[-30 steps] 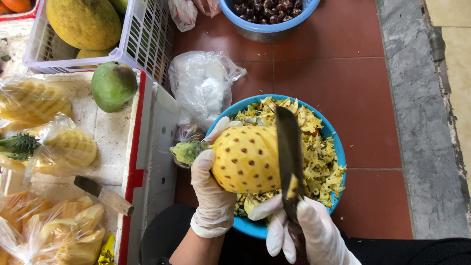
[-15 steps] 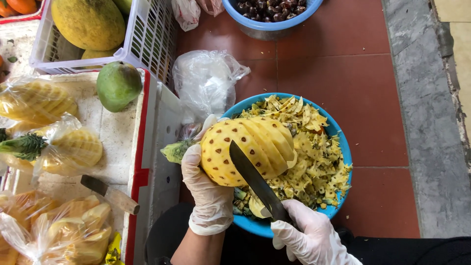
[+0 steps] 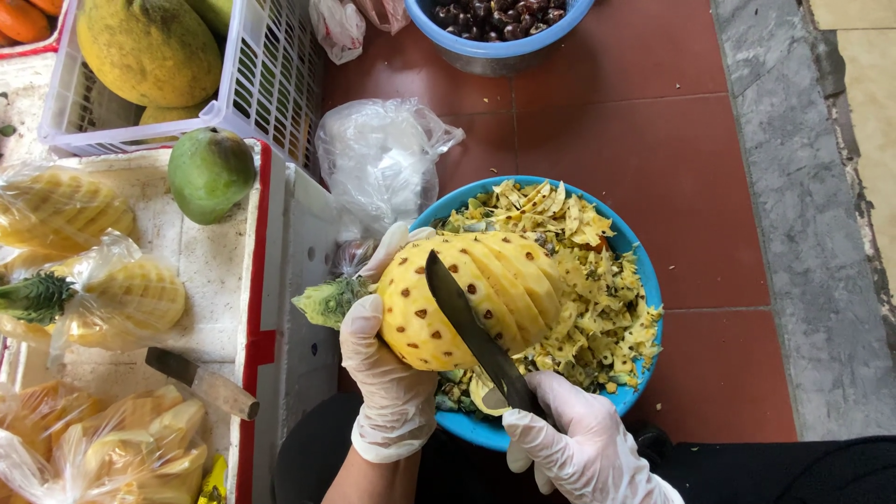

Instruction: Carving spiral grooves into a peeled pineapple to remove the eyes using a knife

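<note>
At the bottom of the frame my right hand (image 3: 579,448), in a thin white glove, is closed around the handle of a knife (image 3: 471,331); its dark blade runs up and to the left, lying across the flesh of the pineapple (image 3: 467,299). Just left of it my left hand (image 3: 387,373), gloved too, is curled under and around the crown end of the peeled pineapple, fingers wrapped on the fruit near its trimmed green top. The pineapple sits at the centre of the frame, lying on its side, yellow with brown eyes on the left part and cut spiral grooves on the right.

Beneath it is a blue bowl (image 3: 644,280) heaped with yellow peelings (image 3: 588,299), standing on red floor tiles (image 3: 672,159).

At the lower left, a second knife with a wooden handle (image 3: 201,383) lies on a white foam box (image 3: 215,271), among bagged peeled pineapples (image 3: 121,294). A crumpled clear plastic bag (image 3: 378,159) lies just above the bowl's left edge.

Further up on the left, a green mango (image 3: 210,173) rests against a white plastic basket (image 3: 266,79) holding large yellow-green fruit. At the top centre, another blue bowl of dark round fruits (image 3: 495,23) is partly cut off by the frame.
</note>
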